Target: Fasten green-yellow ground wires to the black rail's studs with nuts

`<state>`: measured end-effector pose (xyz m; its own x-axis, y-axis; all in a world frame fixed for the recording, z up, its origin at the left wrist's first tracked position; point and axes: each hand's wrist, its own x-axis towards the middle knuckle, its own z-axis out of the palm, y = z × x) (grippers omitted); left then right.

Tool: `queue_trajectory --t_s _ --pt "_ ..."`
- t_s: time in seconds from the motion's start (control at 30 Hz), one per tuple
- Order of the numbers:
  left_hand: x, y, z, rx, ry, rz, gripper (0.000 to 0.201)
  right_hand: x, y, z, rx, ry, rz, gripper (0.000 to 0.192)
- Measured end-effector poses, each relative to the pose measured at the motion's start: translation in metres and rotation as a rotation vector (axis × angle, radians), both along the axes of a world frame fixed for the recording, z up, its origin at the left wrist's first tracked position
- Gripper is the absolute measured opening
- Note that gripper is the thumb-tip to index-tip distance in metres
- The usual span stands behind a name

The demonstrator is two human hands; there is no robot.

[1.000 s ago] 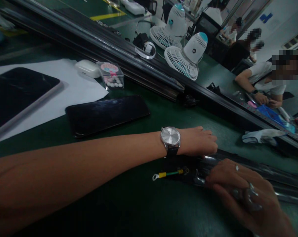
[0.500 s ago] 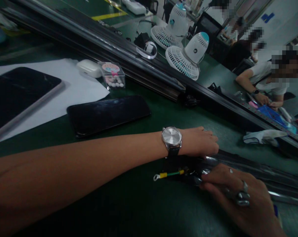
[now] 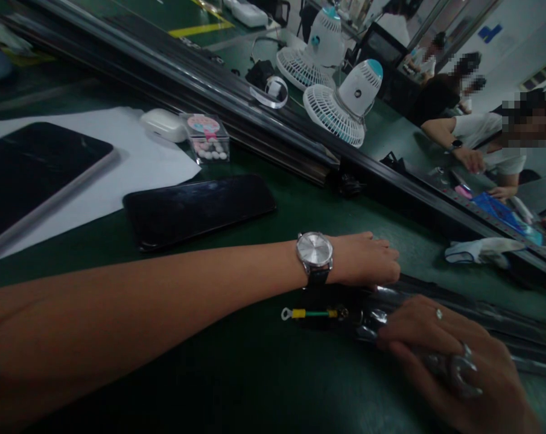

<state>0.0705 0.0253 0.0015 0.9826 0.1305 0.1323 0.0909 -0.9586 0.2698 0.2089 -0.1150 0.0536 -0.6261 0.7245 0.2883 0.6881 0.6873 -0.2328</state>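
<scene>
A dark, glossy wrapped bundle (image 3: 381,307) is lying on the green counter (image 3: 263,374), with a green-and-yellow wire (image 3: 311,313) ending in a ring terminal protruding from its left end. The bundle is pressed down by the left hand (image 3: 367,259), fingers curled over its far edge, and by the right hand (image 3: 449,355), laid flat on it with fingers together. A wristwatch (image 3: 315,252) is worn on the left wrist. A black smartphone (image 3: 198,208) is lying behind the forearm, well apart from the bundle.

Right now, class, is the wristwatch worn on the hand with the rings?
No: the wristwatch sits on the left hand's wrist, the rings on the right hand.
</scene>
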Motion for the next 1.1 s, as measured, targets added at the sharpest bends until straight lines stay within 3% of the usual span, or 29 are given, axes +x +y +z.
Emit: queue_trajectory --t_s 0.17,0.37,0.47,0.63,0.9,1.1 --pt "0.000 0.000 -0.004 -0.030 -0.093 0.009 0.002 -0.009 0.001 -0.005 0.038 0.038 -0.046 0.010" --pt "0.001 0.001 -0.003 -0.009 -0.041 -0.008 0.003 -0.012 -0.001 -0.012 0.095 0.012 -0.055 0.012" --pt "0.001 0.001 -0.004 -0.016 -0.063 -0.005 0.004 -0.006 -0.001 -0.012 0.057 -0.010 0.008 0.009" --pt "0.000 0.001 -0.006 -0.033 -0.114 -0.003 0.006 0.012 -0.004 -0.006 -0.102 -0.235 0.130 0.028" --pt "0.002 0.000 -0.002 -0.023 -0.022 0.010 0.004 0.007 -0.003 -0.004 -0.074 0.006 0.038 0.011" --pt "0.001 0.000 -0.003 -0.001 -0.018 -0.008 0.006 -0.005 0.002 -0.004 -0.042 0.049 0.002 0.009"
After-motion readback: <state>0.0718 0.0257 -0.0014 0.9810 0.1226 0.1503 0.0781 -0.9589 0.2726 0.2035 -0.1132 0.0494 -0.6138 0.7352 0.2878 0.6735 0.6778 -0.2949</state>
